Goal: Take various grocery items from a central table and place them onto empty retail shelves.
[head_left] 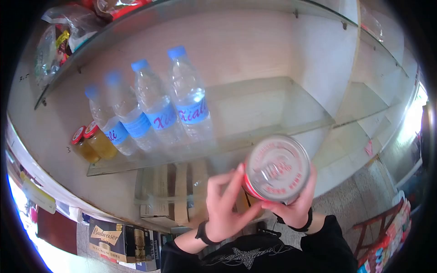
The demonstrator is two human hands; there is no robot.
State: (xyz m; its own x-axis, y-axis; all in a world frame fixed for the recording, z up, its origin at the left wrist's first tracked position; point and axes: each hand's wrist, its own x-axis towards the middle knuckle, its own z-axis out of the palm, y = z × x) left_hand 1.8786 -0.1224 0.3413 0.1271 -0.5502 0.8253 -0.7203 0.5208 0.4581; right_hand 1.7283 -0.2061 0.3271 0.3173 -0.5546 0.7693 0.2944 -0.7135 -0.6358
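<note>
A large red can [276, 167] with a silvery, printed lid is held up in front of the glass shelf, its top tilted toward me. My right hand [298, 207] wraps round its lower right side, with the thumb across the near edge. On the can's left side, my left hand [227, 207] presses with its fingertips, and its thumb reaches under the near rim beside the right thumb. Both wrists carry dark bands. The can's far side and underside are hidden.
Several water bottles [157, 107] with blue caps stand in a row on the glass shelf [255, 107]. Left of them sit two red-lidded jars [101, 142]. Bagged goods [75, 29] lie on the upper shelf. Cardboard boxes [175, 191] and a Budweiser carton [114, 239] are below.
</note>
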